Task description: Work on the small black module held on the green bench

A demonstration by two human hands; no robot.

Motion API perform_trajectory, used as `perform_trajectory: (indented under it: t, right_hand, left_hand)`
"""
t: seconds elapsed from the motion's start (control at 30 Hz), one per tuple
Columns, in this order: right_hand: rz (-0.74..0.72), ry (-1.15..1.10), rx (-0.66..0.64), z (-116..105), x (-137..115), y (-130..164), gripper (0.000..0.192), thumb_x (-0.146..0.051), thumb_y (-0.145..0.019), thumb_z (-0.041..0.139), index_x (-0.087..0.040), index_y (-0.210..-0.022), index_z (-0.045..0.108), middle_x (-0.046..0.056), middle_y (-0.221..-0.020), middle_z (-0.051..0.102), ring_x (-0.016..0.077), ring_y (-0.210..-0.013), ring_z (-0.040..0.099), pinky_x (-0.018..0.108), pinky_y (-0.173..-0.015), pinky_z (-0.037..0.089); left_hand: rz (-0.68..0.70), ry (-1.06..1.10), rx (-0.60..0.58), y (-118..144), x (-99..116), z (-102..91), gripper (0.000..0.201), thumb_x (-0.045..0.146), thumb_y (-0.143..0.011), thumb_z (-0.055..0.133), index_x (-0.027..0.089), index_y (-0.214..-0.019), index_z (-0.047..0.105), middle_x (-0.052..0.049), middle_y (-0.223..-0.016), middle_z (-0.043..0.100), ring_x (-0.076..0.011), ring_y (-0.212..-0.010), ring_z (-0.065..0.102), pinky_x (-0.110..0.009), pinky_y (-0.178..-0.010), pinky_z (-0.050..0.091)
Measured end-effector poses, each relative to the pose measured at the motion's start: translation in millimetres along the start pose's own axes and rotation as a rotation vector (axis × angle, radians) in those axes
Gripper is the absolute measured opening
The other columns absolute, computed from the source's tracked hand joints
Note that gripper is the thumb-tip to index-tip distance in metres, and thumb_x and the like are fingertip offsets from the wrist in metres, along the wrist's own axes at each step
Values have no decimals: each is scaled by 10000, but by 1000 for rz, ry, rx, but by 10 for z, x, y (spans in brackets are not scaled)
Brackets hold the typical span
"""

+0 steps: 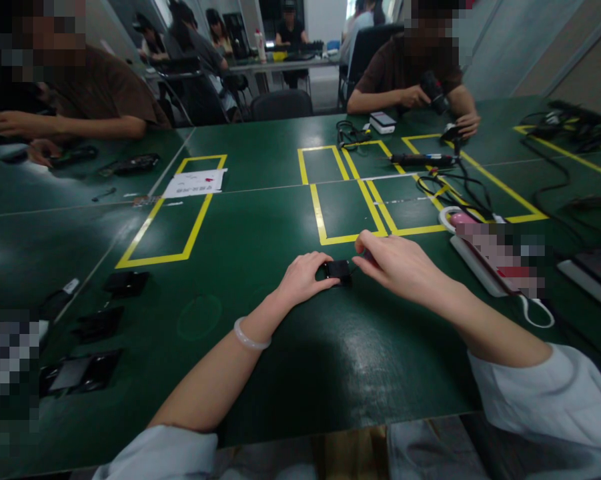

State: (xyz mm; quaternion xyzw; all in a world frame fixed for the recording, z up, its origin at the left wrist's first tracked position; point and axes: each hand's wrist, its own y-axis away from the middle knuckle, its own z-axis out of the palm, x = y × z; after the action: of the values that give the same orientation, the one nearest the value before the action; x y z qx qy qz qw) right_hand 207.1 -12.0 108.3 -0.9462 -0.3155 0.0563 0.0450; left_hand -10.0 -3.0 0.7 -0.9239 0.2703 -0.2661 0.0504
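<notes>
A small black block-shaped part [337, 269] rests on the green table [260, 333] in front of me. My left hand [303, 278] curls around its left side and holds it down. My right hand [397, 265] comes in from the right, fingertips pinched at the part's upper right corner; whether they hold a tiny item is hidden. A pale bangle circles my left wrist.
Yellow tape boxes [347, 207] mark the table beyond my hands. Black flat parts [125, 283] lie at left. A white tray-like device [480, 257] sits at right, with cables [450, 187] behind. Two people sit across, one holding a black tool [434, 90].
</notes>
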Motion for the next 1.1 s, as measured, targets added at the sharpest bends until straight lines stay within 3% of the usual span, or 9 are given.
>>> perform_trajectory:
  t: [0.13, 0.3, 0.57, 0.77, 0.97, 1.1]
  right_hand:
    - [-11, 34, -9, 2, 2, -7, 175, -330, -944, 383, -200, -911, 497, 38, -765, 660, 192, -677, 599, 279, -583, 288]
    - [-2, 18, 21, 10, 0, 2, 169, -276, -910, 410, -186, -1037, 477, 31, -770, 654, 187, -661, 598, 275, -580, 288]
    - [-14, 6, -8, 2, 2, -6, 184, -351, -942, 396, -204, -902, 500, 33, -749, 657, 187, -666, 590, 278, -583, 283]
    - [0, -22, 5, 11, 6, -1, 157, -307, -928, 408, -198, -1017, 476, 27, -766, 656, 182, -650, 590, 269, -555, 274]
    - [-7, 6, -13, 2, -7, -24, 180, -339, -940, 400, -200, -916, 511, 36, -742, 658, 183, -655, 592, 273, -567, 281]
    - [-9, 10, -9, 23, 5, -25, 159, -303, -934, 389, -197, -989, 495, 37, -767, 660, 186, -666, 598, 271, -557, 273]
  left_hand:
    - [5, -6, 3, -5, 2, 1, 377, 500, -830, 601, 211, -1069, 561, -39, -1000, 629, -219, -931, 592, -344, -822, 444]
    - [16, -12, 3, -8, -2, 1, 383, 513, -835, 589, 209, -1067, 560, -40, -1014, 630, -219, -940, 592, -343, -825, 442]
    - [16, -9, 7, -2, -20, 18, 385, 506, -834, 593, 212, -1080, 558, -38, -1008, 630, -220, -939, 590, -347, -827, 439]
    - [9, -7, -2, -1, -15, 12, 386, 508, -830, 598, 214, -1078, 561, -42, -1022, 631, -223, -952, 591, -352, -841, 443]
    - [12, -14, 5, 4, -11, 1, 374, 494, -830, 604, 214, -1073, 557, -36, -1004, 629, -222, -937, 591, -348, -822, 442]
    - [12, -12, 8, 3, -13, 5, 381, 503, -829, 603, 215, -1075, 560, -37, -1007, 630, -221, -940, 592, -349, -829, 443]
